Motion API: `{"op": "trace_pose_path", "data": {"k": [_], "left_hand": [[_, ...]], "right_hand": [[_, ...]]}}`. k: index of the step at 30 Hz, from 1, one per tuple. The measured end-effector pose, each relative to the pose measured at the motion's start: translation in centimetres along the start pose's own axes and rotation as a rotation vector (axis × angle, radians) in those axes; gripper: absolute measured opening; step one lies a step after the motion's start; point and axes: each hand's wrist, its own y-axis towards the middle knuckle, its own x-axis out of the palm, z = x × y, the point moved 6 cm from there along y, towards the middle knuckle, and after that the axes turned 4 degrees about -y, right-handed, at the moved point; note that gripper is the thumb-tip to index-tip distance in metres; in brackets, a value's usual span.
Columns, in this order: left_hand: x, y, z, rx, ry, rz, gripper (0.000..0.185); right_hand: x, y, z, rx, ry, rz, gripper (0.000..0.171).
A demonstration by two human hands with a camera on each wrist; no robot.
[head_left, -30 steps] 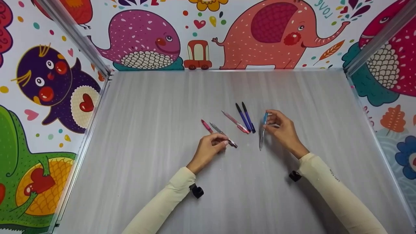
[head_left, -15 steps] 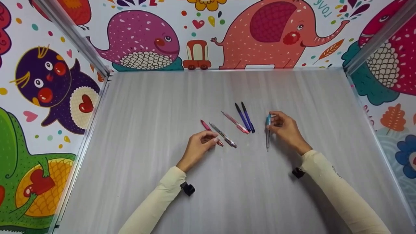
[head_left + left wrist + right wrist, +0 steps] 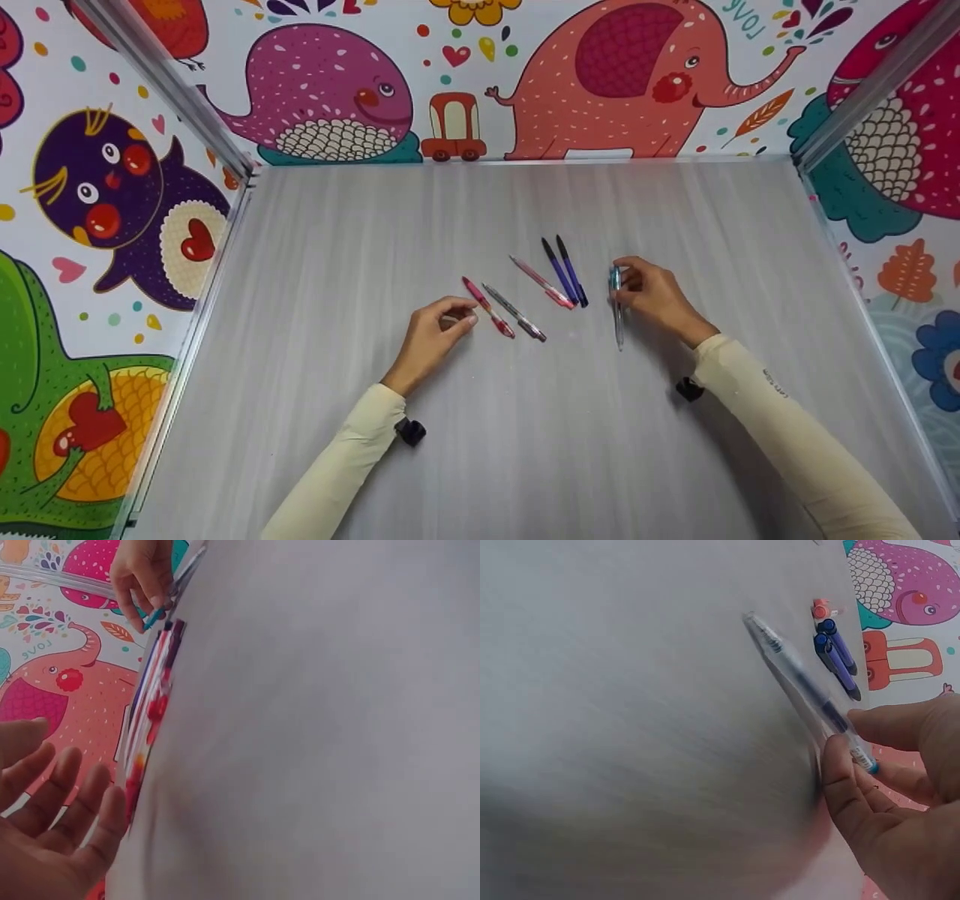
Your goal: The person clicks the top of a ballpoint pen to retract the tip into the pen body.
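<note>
My right hand (image 3: 656, 296) pinches a clear pen with a light-blue end (image 3: 617, 319) between thumb and fingers. In the right wrist view the pen (image 3: 799, 675) slants up and left from the fingertips. To the left, my left hand (image 3: 431, 337) holds nothing; its fingers are loosely bent, fingertips right beside a red-and-pink pen (image 3: 489, 309) on the table. Just right of that pen lies a grey clear pen (image 3: 514, 312). The left wrist view shows the left hand (image 3: 60, 817) with fingers spread apart and the row of pens beyond it.
Between the hands, a clear pink pen (image 3: 541, 281) lies slanted on the grey table (image 3: 480, 450). Two dark-blue pens (image 3: 566, 270) lie side by side to its right. Cartoon-printed panels (image 3: 465, 67) stand along the back and both sides, with metal rails (image 3: 180, 97) at the corners.
My left hand has drawn back left from over the grey pen, uncovering it and the red-and-pink pen. My right hand, still holding the light-blue-ended pen, has shifted slightly right.
</note>
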Motion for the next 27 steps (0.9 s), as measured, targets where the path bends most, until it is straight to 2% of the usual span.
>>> {"op": "trace_pose_path", "data": {"k": [3, 9, 13, 20, 27], "left_hand": [[-0.4, 0.0, 0.0, 0.058, 0.071, -0.014, 0.023], [-0.6, -0.4, 0.3, 0.206, 0.280, -0.074, 0.025], [-0.8, -0.4, 0.3, 0.242, 0.346, -0.098, 0.025], [-1.2, -0.2, 0.3, 0.341, 0.498, -0.084, 0.024], [-1.7, 0.3, 0.5, 0.452, 0.600, -0.079, 0.024]], "right_hand": [[0.2, 0.2, -0.1, -0.005, -0.017, -0.019, 0.054], [0.4, 0.6, -0.5, -0.018, -0.041, -0.038, 0.054], [0.5, 0.9, -0.6, -0.020, -0.060, -0.045, 0.054], [0.6, 1.6, -0.5, -0.013, -0.096, -0.051, 0.054], [0.7, 1.9, -0.6, -0.045, -0.146, -0.041, 0.056]]}}
